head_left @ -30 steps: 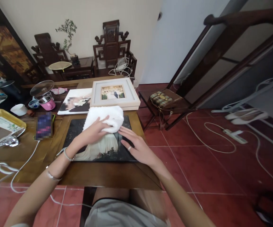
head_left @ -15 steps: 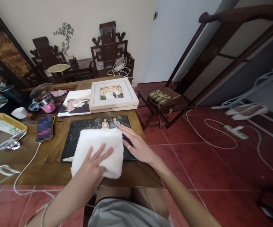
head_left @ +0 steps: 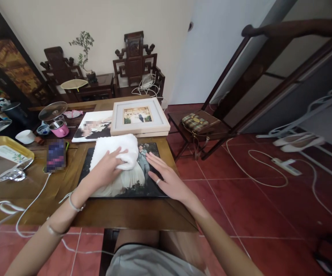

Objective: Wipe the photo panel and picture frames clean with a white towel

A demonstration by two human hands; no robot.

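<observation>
A folded white towel (head_left: 114,143) lies over the upper left part of a dark photo panel (head_left: 157,188). My left hand (head_left: 110,165) presses on the towel from above, fingers apart and lying on the bunched cloth; its thumb is not clearly visible. The panel shows a couple, with a pale dress and a grey suit below and beside the towel. My right hand (head_left: 167,176) rests open on the panel's right edge, its fingers stretched out and a ring on one of them.
Behind the panel stand light-framed pictures (head_left: 139,128) and a white-edged photo print (head_left: 94,128). To the left are a phone (head_left: 56,156) on a white cable, a yellow liquid bottle (head_left: 13,151) and a pink cup (head_left: 59,129). A chair with a plaid bag (head_left: 194,122) stands right.
My left hand has slid the towel away from me and slightly left, uncovering the panel's lower middle. My right hand stays at the right edge, shifted only slightly.
</observation>
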